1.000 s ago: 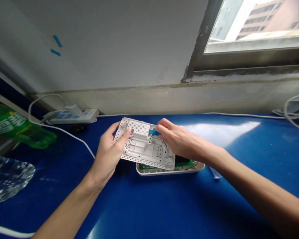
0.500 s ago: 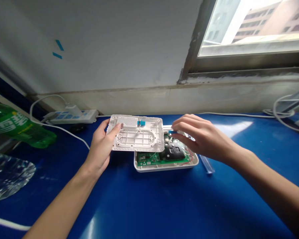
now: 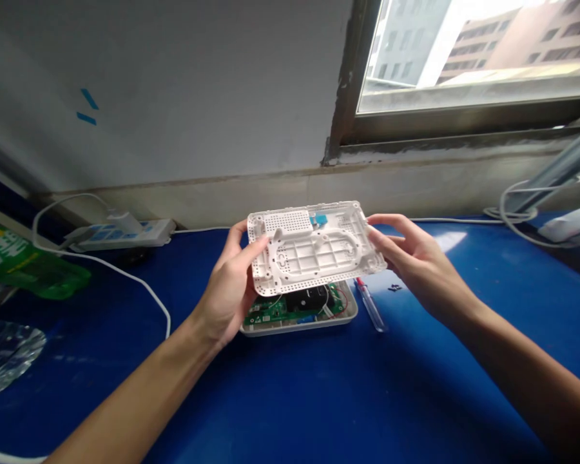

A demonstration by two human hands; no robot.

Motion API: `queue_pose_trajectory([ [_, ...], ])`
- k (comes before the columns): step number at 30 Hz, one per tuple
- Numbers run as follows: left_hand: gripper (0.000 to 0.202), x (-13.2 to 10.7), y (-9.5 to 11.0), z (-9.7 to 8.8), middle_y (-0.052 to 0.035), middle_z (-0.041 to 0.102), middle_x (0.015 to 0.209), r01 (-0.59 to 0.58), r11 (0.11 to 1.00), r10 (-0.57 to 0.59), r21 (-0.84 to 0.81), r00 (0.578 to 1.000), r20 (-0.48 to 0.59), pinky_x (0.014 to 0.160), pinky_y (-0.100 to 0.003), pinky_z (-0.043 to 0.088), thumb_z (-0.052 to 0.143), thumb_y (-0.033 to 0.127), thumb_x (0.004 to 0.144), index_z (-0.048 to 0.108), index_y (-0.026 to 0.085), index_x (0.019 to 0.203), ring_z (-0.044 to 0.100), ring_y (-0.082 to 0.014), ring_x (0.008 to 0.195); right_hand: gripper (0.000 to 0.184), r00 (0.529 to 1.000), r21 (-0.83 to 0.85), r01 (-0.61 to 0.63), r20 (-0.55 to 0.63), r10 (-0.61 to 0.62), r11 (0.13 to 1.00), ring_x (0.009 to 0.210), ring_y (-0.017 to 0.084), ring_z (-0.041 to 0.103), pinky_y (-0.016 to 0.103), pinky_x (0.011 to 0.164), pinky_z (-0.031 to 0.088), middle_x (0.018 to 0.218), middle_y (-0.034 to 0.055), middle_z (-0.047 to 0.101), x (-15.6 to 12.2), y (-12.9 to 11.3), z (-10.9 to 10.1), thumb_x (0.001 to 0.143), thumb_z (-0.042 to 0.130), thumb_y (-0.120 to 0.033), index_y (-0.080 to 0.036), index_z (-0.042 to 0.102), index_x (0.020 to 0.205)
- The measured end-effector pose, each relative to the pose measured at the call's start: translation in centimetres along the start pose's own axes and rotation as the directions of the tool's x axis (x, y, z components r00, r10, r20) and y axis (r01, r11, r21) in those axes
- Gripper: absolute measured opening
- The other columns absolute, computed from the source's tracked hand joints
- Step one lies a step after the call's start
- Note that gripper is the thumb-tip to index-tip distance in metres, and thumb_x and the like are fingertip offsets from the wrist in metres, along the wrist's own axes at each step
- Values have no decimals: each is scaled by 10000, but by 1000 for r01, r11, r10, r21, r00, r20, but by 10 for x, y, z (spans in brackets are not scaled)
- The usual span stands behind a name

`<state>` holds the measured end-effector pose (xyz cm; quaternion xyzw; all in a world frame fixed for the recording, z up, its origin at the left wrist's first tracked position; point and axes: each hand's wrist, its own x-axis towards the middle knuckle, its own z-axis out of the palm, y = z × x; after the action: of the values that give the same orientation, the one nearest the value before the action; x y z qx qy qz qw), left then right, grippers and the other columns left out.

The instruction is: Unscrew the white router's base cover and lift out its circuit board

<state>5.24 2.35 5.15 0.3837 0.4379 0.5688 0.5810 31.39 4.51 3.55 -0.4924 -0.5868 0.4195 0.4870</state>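
Observation:
A white perforated plastic cover [image 3: 314,254], with its ribbed side towards me, is held above the table between both hands. My left hand [image 3: 229,277] grips its left end, thumb on the ribbed face. My right hand [image 3: 408,248] is closed on its right end. A piece of blue tape [image 3: 321,220] sticks to the cover near its top edge. Below and partly hidden by it lies the open white housing [image 3: 297,327] with a green circuit board [image 3: 273,312], a black part and thin wires inside.
A screwdriver with a clear handle [image 3: 371,309] lies right of the housing, close to small dark screws [image 3: 395,287]. At the back left is a power strip [image 3: 125,233] with a white cable. A green bottle [image 3: 29,261] lies at the left; coiled cable [image 3: 510,212] is at the right.
My right hand has left the area over the circuit board and taken the cover's right end. The cover has moved right and tilted. The view has shifted slightly right.

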Motion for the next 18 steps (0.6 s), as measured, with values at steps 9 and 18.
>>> queue_pose_trajectory([
  [9, 523, 7, -10, 66, -81, 774, 1170, -272, 840, 30, 469, 887, 460, 956, -401, 579, 591, 513, 1060, 520, 269, 1518, 740, -268, 1070, 548, 926, 184, -164, -311, 215, 969, 742, 239, 759, 317, 627, 605, 893, 68, 816, 19, 4, -76, 705, 908, -304, -232, 753, 1225],
  [18, 334, 17, -38, 82, -102, 728, 1366, -744, 170, 26, 646, 658, 752, 1207, -537, 448, 603, 347, 1052, 721, 176, 1313, 470, -363, 1467, 538, 852, -195, -269, -506, 138, 943, 568, 217, 643, 330, 505, 476, 747, 83, 738, 19, 61, -170, 754, 844, -341, -160, 734, 1248],
])
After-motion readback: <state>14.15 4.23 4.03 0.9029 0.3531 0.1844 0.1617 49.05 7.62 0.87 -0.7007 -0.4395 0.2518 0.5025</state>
